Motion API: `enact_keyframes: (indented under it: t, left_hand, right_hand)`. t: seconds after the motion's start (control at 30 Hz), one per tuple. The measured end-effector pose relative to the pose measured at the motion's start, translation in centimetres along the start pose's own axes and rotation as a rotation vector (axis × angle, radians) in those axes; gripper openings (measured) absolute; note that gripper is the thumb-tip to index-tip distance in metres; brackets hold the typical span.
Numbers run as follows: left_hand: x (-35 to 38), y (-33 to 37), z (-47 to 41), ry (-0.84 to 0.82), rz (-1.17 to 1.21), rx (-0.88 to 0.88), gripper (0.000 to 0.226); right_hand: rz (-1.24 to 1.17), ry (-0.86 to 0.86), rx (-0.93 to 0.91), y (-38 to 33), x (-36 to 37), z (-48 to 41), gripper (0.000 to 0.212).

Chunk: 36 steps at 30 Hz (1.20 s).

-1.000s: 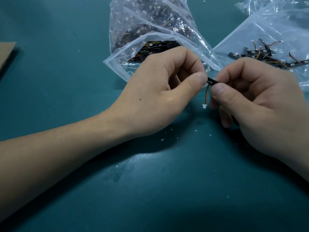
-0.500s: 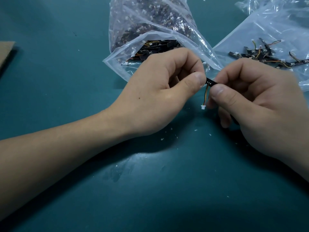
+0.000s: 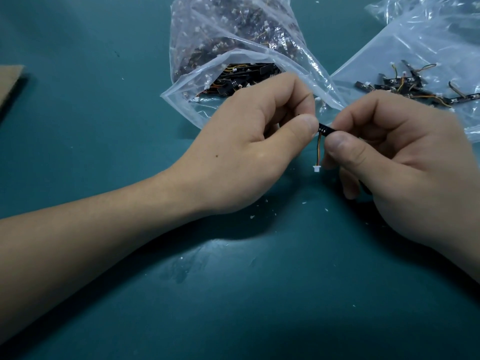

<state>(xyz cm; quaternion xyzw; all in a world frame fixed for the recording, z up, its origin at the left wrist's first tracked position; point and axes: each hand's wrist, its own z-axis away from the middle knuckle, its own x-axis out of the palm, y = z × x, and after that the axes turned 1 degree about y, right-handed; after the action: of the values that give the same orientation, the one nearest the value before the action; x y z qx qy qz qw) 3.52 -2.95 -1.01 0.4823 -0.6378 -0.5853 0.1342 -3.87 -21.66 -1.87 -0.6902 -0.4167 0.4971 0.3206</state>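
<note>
Thumb and forefinger of my left hand (image 3: pixel 249 152) pinch one end of a small black strip (image 3: pixel 324 129). My right hand (image 3: pixel 405 162) pinches the other end the same way, with the other fingers curled under. The strip is in the air between my two thumbs, just above the table (image 3: pixel 78 141). Its thin wires (image 3: pixel 319 152) hang down to a white plug (image 3: pixel 317 168).

I think the step is to work this strip by hand, so I should grip only the ends, move gently and not pull the wires.

Behind my left hand lies an open bag (image 3: pixel 192 107) full of such strips. A second bag (image 3: pixel 415 42) with a few strips lies behind my right hand. White crumbs (image 3: pixel 304 203) are on the table, and cardboard (image 3: pixel 10 81) lies at the far left. Only the open bag's mouth is very near my knuckles.
</note>
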Motion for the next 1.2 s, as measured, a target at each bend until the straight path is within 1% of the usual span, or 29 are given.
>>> enact_keyframes:
  t: [0.17, 0.23, 0.33, 0.4, 0.53, 0.63, 0.7, 0.77, 0.9, 1.2]
  left_hand:
    - [0.10, 0.03, 0.11, 0.006, 0.039, -0.021, 0.004]
    - [0.11, 0.05, 0.22, 0.000, 0.032, -0.017, 0.014]
    - [0.14, 0.20, 0.29, 0.020, 0.022, -0.029, 0.035]
    - [0.14, 0.15, 0.22, 0.008, -0.011, -0.071, 0.039]
    - [0.21, 0.23, 0.16, -0.065, -0.081, -0.085, 0.032]
    - [0.19, 0.23, 0.09, -0.017, -0.080, -0.069, 0.022]
    - [0.21, 0.26, 0.07, -0.002, -0.070, -0.062, 0.018]
    - [0.18, 0.30, 0.11, -0.016, -0.079, -0.053, 0.018]
    - [0.06, 0.24, 0.13, -0.051, -0.105, -0.072, 0.018]
    - [0.05, 0.56, 0.12, -0.121, -0.138, -0.090, 0.019]
  right_hand:
    - [0.015, 0.018, -0.008, 0.03, -0.07, -0.14, 0.008]
    - [0.024, 0.013, -0.008, 0.08, -0.13, -0.14, 0.008]
    - [0.014, 0.017, -0.026, -0.02, 0.05, -0.05, 0.007]
    - [-0.007, 0.026, -0.035, -0.10, 0.17, 0.01, 0.009]
    - [-0.015, 0.037, -0.028, -0.08, 0.20, -0.01, 0.004]
    - [-0.016, 0.043, -0.030, 0.00, 0.17, 0.02, 0.009]
    - [-0.021, 0.047, -0.033, -0.09, 0.17, 0.02, 0.008]
    - [-0.016, 0.046, -0.035, -0.15, 0.19, 0.02, 0.006]
    - [0.013, 0.056, -0.045, -0.22, 0.23, 0.01, 0.015]
    - [0.032, 0.052, -0.053, -0.31, 0.19, 0.10, 0.020]
